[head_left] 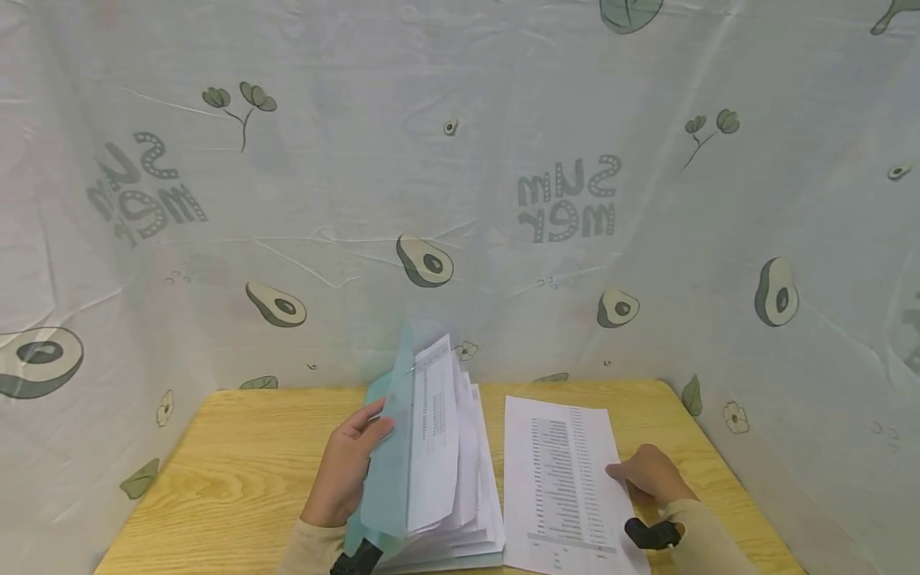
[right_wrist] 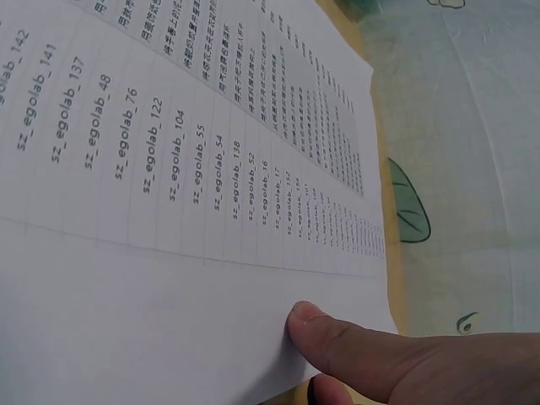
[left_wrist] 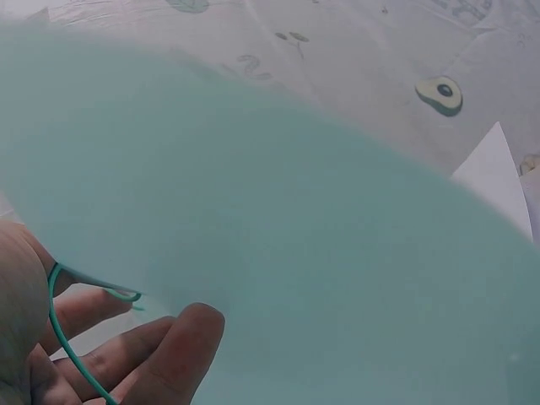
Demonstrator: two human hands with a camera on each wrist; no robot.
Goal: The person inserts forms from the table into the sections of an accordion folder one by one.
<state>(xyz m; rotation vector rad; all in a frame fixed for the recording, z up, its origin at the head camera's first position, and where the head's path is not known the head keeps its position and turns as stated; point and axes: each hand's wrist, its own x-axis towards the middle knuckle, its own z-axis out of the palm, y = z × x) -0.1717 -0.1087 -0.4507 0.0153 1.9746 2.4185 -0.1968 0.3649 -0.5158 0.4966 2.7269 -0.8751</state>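
Note:
My left hand [head_left: 345, 461] grips a translucent teal folder [head_left: 388, 479] by its raised cover, left of the table's middle. White papers [head_left: 438, 447] stand fanned and tilted inside it. Up close in the left wrist view, the teal cover [left_wrist: 278, 228] hides most of what lies behind. A thin green elastic cord [left_wrist: 63, 333] loops past the fingers of that hand. To the right of the folder lies a printed sheet [head_left: 561, 479] with a table of text. My right hand [head_left: 650, 473] pinches its right edge, thumb on top, as the right wrist view shows.
The wooden table [head_left: 244, 455] carries both the folder and the sheet. Behind it and along its sides hangs a pale curtain [head_left: 345, 184] with avocado prints. Each wrist wears a black device, such as the right one [head_left: 652, 533].

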